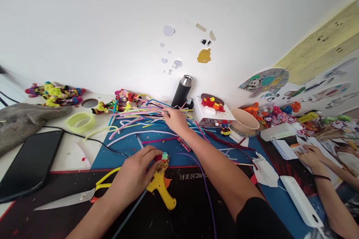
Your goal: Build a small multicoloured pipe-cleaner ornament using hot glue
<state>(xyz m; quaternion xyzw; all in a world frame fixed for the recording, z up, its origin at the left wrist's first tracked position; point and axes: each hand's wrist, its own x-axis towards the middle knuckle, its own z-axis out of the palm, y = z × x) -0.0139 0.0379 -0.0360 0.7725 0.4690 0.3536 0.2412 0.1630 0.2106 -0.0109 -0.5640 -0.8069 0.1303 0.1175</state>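
Note:
Between the thumb and fingers of my left hand (138, 170) is a small fuzzy piece in dark red and teal (162, 156). It is held just above the glue-stained nozzle end of a yellow glue gun (161, 186) lying on the black mat. My right hand (175, 120) reaches across to the far side, its bent fingers in a loose pile of coloured pipe cleaners (140, 111). What its fingertips pinch, if anything, is hidden. Yellow-handled scissors (81, 196) lie by my left forearm, partly under it. A purple pipe cleaner (206, 186) curves along the mat between my arms.
A black flask (182, 91) stands by the wall, near a white box (213, 114) and a bowl (244, 121). To the left lie a phone (29, 162) and a roll of tape (80, 122). At right, another person's hands (310, 157) work near a white power strip (300, 199).

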